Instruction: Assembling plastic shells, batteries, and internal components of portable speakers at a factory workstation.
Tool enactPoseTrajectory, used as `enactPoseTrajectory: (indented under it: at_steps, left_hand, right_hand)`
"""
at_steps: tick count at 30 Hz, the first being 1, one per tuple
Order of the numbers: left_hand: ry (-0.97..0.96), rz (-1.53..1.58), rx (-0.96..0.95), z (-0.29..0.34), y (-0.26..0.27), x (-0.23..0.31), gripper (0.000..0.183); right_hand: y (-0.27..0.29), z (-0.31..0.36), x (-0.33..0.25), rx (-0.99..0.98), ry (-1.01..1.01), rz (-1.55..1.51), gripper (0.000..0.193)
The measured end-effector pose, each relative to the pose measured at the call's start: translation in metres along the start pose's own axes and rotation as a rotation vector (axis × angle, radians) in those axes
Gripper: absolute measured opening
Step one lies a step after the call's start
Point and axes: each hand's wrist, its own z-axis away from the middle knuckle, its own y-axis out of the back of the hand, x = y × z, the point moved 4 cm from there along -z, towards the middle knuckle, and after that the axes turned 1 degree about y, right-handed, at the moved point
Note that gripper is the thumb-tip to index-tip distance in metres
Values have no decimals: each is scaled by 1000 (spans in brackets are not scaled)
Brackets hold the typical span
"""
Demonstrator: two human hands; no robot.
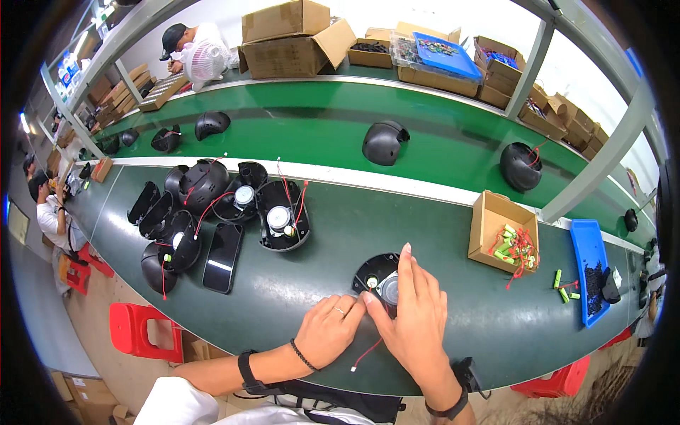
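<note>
Black shell [374,267] is seemingly steadied against shifting by the left hand [329,329], fingers curled, grip indiscernible, and the right hand [419,326], fingers extended, open.

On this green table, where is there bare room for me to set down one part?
Bare table shows between the right hand and the cardboard box, and between the left hand and the phone. Crowded: the left part, with black shells, and the right end, with loose green cells and a blue tray.
</note>
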Motion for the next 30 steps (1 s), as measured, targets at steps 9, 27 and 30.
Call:
enactPoseTrajectory:
  at_steps: [9,27,30]
  left_hand:
    - [161,531,46,-30,26,-33,82]
    - [125,1081,1,-90,-12,-59,80]
    - [74,897,79,-88,0,-56,81]
  right_hand:
    - [0,-8,27,-100,-233,-161,103]
    - [22,-14,42,172,26,-368,21]
    - [27,-14,36,244,20,-321,17]
